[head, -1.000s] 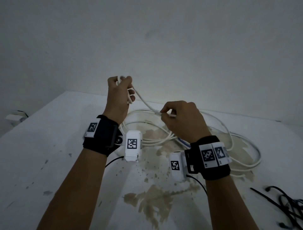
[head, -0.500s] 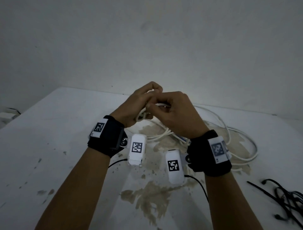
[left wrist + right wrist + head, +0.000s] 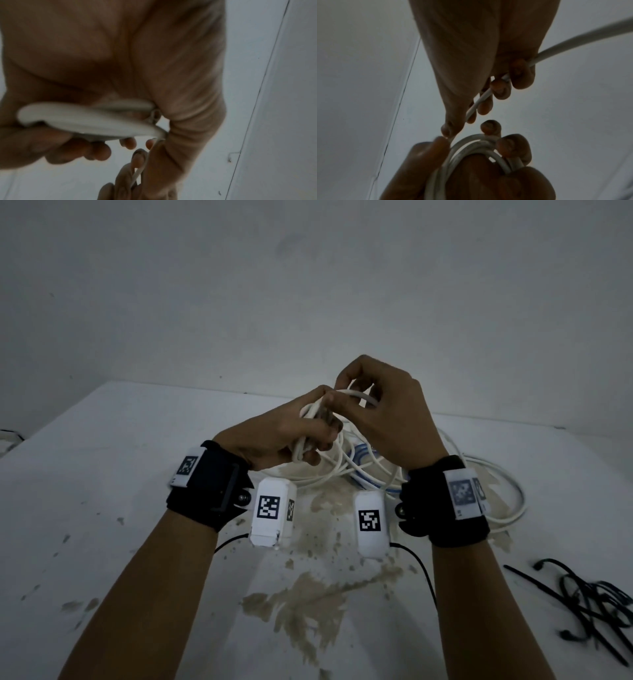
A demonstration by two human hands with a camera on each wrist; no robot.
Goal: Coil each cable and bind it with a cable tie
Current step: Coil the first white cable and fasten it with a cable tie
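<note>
Both hands raised together above the table (image 3: 102, 474), meeting at about 12 o'clock from the wrists. Left hand (image 3: 284, 433) curled round a small bundle of loops of the white cable (image 3: 359, 397); in the right-wrist view several white turns pass over the palm, pinned by thumb and fingertips (image 3: 510, 147). Right hand (image 3: 387, 419) sits just beside it at 1 o'clock, fingers bent, pinching a single strand of the same cable that arcs across to the left hand's bundle; the right-wrist view shows that strand running between the thumb and fingers and out toward 2 o'clock. Left-wrist view blurred, showing only white cable held across the palm (image 3: 89, 119). Rest of the white cable lies slack on the table under and beyond the hands, wide loops spreading toward 3 o'clock. A blue cable (image 3: 363, 453) is tangled among those loops just below the right hand. Black cable ties (image 3: 582, 604) lie in a loose heap at 4 o'clock near the table edge, well apart from both hands. Tabletop stained brown (image 3: 308, 601) at centre.
</note>
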